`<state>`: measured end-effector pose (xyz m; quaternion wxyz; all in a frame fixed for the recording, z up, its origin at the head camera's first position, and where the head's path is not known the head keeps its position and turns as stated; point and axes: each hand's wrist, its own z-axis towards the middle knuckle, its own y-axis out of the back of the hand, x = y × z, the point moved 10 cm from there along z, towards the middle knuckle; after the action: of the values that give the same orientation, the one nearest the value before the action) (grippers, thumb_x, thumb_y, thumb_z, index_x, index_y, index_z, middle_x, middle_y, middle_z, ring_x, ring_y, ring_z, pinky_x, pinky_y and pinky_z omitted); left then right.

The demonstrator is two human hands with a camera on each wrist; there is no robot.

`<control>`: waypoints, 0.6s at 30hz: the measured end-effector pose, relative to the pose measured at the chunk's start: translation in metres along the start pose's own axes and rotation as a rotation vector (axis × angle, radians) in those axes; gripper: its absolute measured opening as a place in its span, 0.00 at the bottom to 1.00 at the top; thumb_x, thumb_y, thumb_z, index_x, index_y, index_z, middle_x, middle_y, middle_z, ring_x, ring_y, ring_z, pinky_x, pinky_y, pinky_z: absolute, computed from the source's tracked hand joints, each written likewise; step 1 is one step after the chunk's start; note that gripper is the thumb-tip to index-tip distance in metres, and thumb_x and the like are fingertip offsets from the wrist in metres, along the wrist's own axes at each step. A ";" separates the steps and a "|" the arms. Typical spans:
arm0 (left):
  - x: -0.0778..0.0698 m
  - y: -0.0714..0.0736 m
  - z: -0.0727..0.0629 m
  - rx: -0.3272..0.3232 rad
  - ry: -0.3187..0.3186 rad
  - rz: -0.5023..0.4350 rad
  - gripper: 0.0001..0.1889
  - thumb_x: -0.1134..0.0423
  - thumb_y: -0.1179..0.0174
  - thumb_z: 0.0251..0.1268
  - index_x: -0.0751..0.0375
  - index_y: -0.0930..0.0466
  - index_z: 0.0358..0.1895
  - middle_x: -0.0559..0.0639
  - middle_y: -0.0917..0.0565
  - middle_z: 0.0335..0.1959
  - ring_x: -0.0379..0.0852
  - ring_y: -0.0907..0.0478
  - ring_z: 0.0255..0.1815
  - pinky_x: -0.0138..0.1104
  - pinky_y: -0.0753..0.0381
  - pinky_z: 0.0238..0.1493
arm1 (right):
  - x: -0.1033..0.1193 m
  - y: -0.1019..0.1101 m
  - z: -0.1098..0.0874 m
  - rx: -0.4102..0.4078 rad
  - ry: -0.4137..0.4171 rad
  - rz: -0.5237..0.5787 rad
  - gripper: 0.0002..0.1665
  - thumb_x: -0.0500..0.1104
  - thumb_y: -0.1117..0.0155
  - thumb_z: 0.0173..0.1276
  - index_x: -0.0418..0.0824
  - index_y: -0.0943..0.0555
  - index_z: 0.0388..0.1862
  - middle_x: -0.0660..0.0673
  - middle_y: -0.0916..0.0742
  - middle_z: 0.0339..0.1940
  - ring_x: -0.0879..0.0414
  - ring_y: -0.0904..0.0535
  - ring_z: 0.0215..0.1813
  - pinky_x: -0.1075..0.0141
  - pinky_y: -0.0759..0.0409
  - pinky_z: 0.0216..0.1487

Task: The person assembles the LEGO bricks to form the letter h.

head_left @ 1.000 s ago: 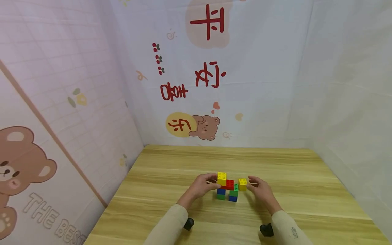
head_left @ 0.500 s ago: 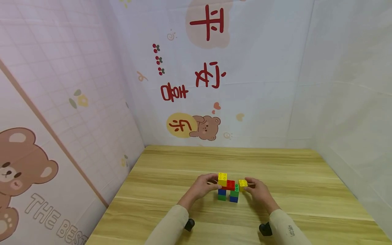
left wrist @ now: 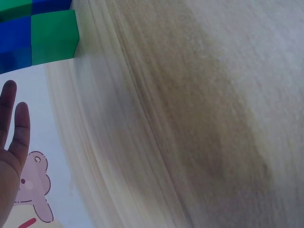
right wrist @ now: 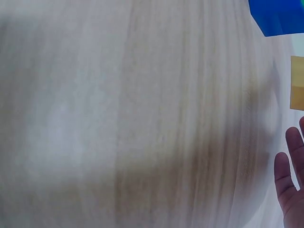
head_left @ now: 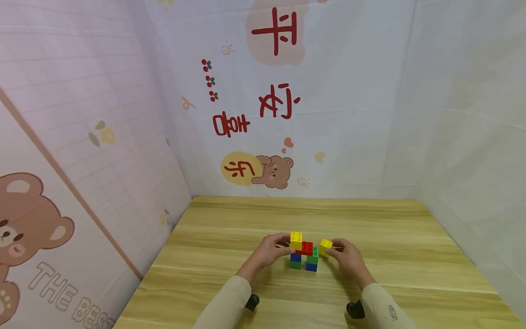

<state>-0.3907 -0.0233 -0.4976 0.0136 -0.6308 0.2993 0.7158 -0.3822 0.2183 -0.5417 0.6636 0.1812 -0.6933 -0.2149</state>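
A small structure of toy building blocks stands mid-table. Its red block [head_left: 306, 248] bridges two columns, with a yellow block [head_left: 296, 241] on its left end. The left column has blue over green [head_left: 295, 265]; the right has green over blue [head_left: 311, 267]. My left hand [head_left: 269, 251] holds the structure's left side, thumb in front, other fingers partly hidden behind. My right hand [head_left: 349, 257] pinches a second yellow block [head_left: 325, 246], tilted, just right of the structure. In the right wrist view this yellow block [right wrist: 297, 83] shows at the edge, beyond two outstretched fingers.
The wood-grain table [head_left: 230, 219] reaches back to a white printed curtain [head_left: 349, 137]. Another curtain [head_left: 123, 173] hangs along the left side. A black wrist device [head_left: 355, 310] sits beneath the right sleeve, and a similar one [head_left: 252, 302] by the left.
My right fingers have closed on the loose yellow block, which is now tilted. My left hand has stayed at the structure.
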 end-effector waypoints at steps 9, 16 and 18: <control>0.001 0.000 0.000 0.003 -0.005 -0.003 0.18 0.54 0.34 0.66 0.46 0.18 0.58 0.39 0.17 0.49 0.44 0.22 0.49 0.44 0.22 0.53 | 0.003 0.015 -0.002 -0.051 -0.009 0.036 0.25 0.48 0.33 0.70 0.32 0.23 0.57 0.38 0.16 0.51 0.45 0.21 0.51 0.49 0.23 0.57; 0.000 0.001 0.000 0.003 0.005 -0.010 0.18 0.54 0.34 0.66 0.46 0.18 0.58 0.40 0.17 0.49 0.44 0.22 0.50 0.45 0.22 0.55 | 0.022 0.027 0.001 -0.094 0.039 0.083 0.28 0.51 0.33 0.70 0.33 0.24 0.59 0.37 0.16 0.51 0.44 0.20 0.52 0.52 0.21 0.54; -0.001 0.001 -0.001 0.001 0.008 -0.008 0.18 0.54 0.34 0.66 0.46 0.18 0.58 0.40 0.17 0.49 0.44 0.22 0.50 0.45 0.22 0.55 | 0.028 0.029 0.001 -0.098 0.052 0.094 0.29 0.52 0.33 0.70 0.34 0.24 0.60 0.38 0.16 0.52 0.45 0.20 0.52 0.54 0.20 0.54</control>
<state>-0.3902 -0.0240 -0.4967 0.0154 -0.6350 0.2970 0.7130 -0.3841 0.2279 -0.5029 0.6986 0.1212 -0.6724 -0.2122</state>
